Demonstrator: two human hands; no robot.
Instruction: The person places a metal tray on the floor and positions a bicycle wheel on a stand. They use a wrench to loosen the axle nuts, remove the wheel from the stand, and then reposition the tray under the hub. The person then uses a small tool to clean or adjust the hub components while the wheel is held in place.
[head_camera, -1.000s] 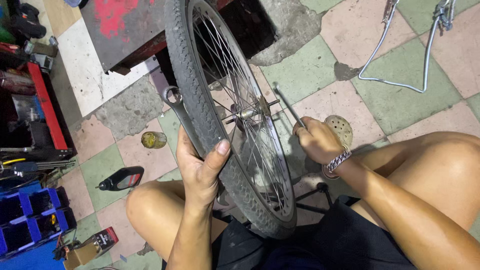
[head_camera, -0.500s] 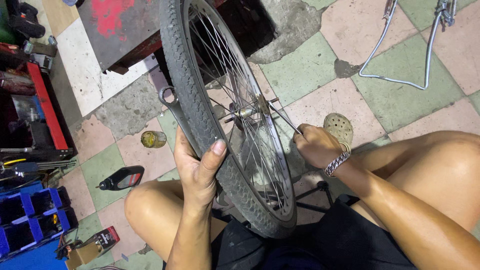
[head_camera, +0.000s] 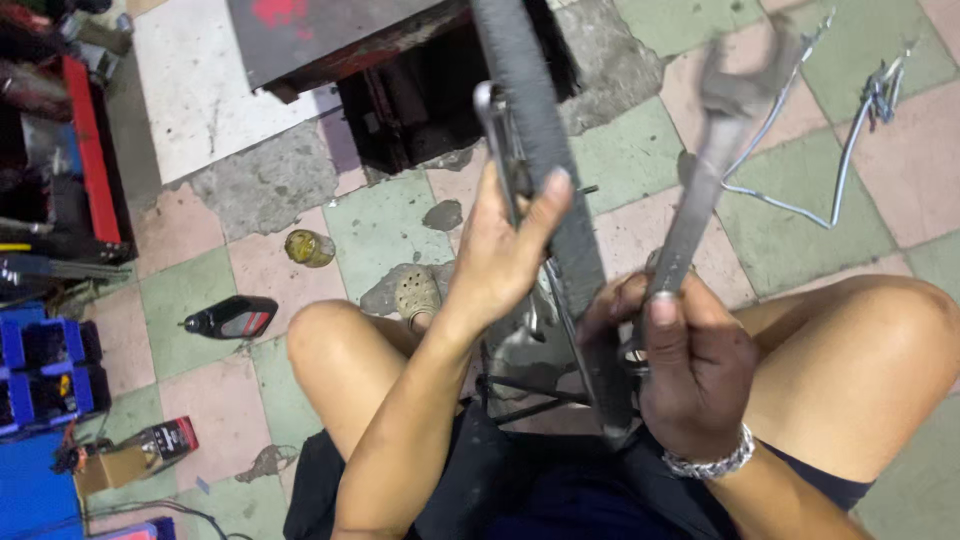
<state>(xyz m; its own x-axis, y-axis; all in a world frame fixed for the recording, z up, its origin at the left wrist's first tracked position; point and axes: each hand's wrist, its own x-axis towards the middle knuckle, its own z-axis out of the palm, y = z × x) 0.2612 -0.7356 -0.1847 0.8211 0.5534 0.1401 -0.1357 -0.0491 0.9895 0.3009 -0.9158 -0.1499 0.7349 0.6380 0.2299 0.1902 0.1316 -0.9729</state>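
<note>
A bicycle wheel with a grey tyre (head_camera: 540, 130) stands upright and edge-on between my knees. My left hand (head_camera: 500, 250) grips the tyre and, against it, a slim metal spanner (head_camera: 497, 135) whose ring end shows above my fingers. My right hand (head_camera: 690, 365) is closed around the handle of a large open-ended wrench (head_camera: 715, 140), which points up and away, blurred. A metal bracelet (head_camera: 705, 462) circles my right wrist. The wheel's hub and spokes are mostly hidden behind the tyre and my hands.
A black bottle (head_camera: 232, 318) lies on the tiled floor at left, near a small yellowish jar (head_camera: 310, 247). Blue bins (head_camera: 40, 365) and a red rack (head_camera: 85, 150) line the left edge. A bent wire frame (head_camera: 850, 150) lies at the right. A dark metal stand (head_camera: 400, 60) is ahead.
The wheel has turned from angled to edge-on. My right hand left the hub area and now holds a large wrench raised upward. My left hand keeps its grip on the tyre.
</note>
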